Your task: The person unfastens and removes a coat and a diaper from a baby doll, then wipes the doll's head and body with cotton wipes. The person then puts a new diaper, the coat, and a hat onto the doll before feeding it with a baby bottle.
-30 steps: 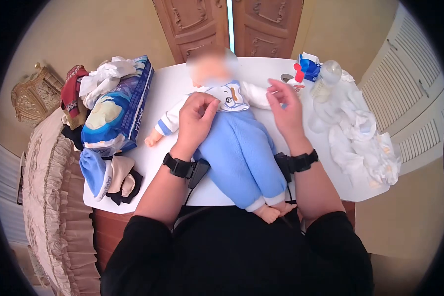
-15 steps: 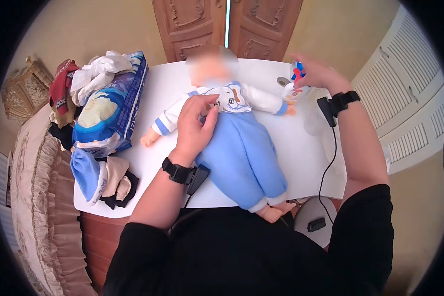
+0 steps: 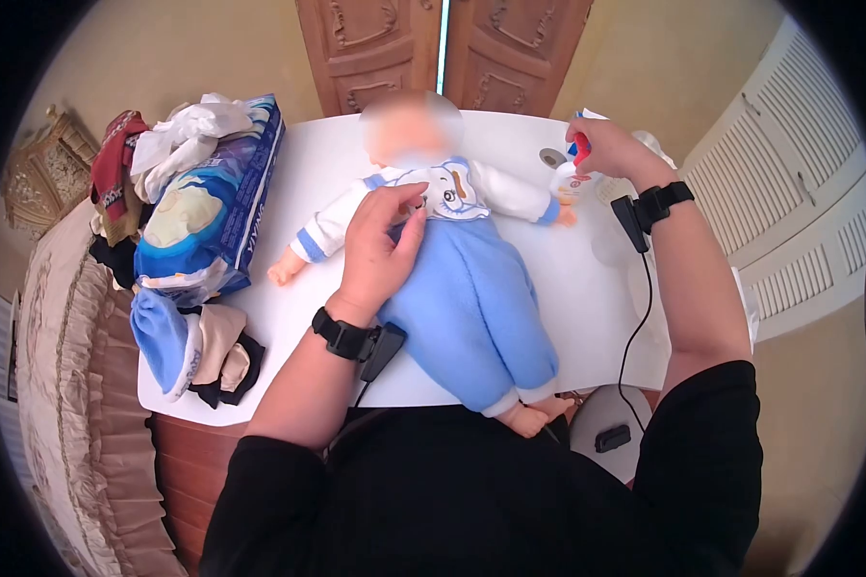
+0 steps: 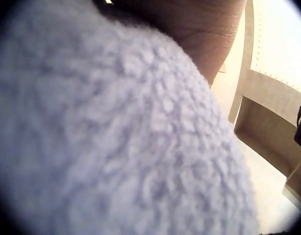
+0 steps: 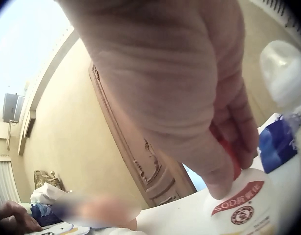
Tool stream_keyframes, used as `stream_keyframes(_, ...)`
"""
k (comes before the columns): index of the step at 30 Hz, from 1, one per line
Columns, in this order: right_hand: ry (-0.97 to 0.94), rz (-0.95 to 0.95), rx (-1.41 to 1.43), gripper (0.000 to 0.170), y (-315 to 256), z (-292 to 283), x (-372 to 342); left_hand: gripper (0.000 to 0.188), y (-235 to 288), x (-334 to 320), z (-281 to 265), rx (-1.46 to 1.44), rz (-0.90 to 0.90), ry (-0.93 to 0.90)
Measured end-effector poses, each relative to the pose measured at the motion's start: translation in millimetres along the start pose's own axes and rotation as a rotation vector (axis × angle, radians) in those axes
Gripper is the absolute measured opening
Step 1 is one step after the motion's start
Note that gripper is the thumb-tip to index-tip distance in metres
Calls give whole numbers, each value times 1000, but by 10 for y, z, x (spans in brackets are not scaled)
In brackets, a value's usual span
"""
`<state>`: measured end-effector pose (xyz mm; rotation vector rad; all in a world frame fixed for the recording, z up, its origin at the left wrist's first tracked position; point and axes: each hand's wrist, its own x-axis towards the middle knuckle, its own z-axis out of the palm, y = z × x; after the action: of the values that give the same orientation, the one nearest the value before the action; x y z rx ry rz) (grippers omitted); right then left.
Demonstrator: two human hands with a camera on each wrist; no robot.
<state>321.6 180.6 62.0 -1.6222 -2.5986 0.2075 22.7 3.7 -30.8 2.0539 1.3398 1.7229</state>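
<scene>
A doll in blue fleece trousers point(image 3: 471, 288) lies on its back on the white table point(image 3: 308, 385), its head blurred. My left hand point(image 3: 385, 240) rests on its chest and waist, fingers loosely bent beside the printed bib point(image 3: 452, 192). Fleece point(image 4: 140, 137) fills most of the left wrist view, below part of that hand point(image 4: 209, 34). Beyond the doll's outstretched arm, my right hand point(image 3: 614, 152) grips the red top point(image 3: 581, 149) of a white bottle point(image 3: 570, 185). The right wrist view shows fingers around that top, above the bottle's printed label point(image 5: 241, 205).
At the left lie a blue diaper pack point(image 3: 202, 212) with white cloths point(image 3: 197, 130) on it, a red knit item point(image 3: 117, 159) and a blue hat point(image 3: 164, 341). A clear baby bottle point(image 5: 282, 73) and a blue packet point(image 5: 277, 144) stand beside the white bottle.
My right hand has moved from beside the doll's arm out to the white bottle at the back right and taken hold of its red top. The left hand stays on the doll.
</scene>
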Motion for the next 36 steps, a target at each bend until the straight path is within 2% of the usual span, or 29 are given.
stream_keyframes(10,124,-20,-64,37,-65,-15,-153,26,8,-2,-4,6,-37,-38)
stream_keyframes(13,86,-14,-41,27,-31,6,-145,27,-15,-12,1,-5,-44,-41)
stream_keyframes(19,59,-34,-169,22,-45,65,-177,25,-29,-12,1,-7,-31,-37)
stream_keyframes(23,36,3,-206,22,-35,220,-190,23,-15,-6,4,-5,-28,-38)
stream_keyframes(25,86,-41,-341,27,-37,266,-197,23,-27,-4,15,-5,-15,-34)
stream_keyframes(32,121,2,-359,23,-59,374,-195,19,8,9,4,4,-32,-42)
stream_keyframes(35,108,26,-360,23,-49,325,-160,18,14,8,3,3,-38,-41)
stream_keyframes(36,51,48,-307,23,-35,279,-131,18,13,6,5,3,-34,-38)
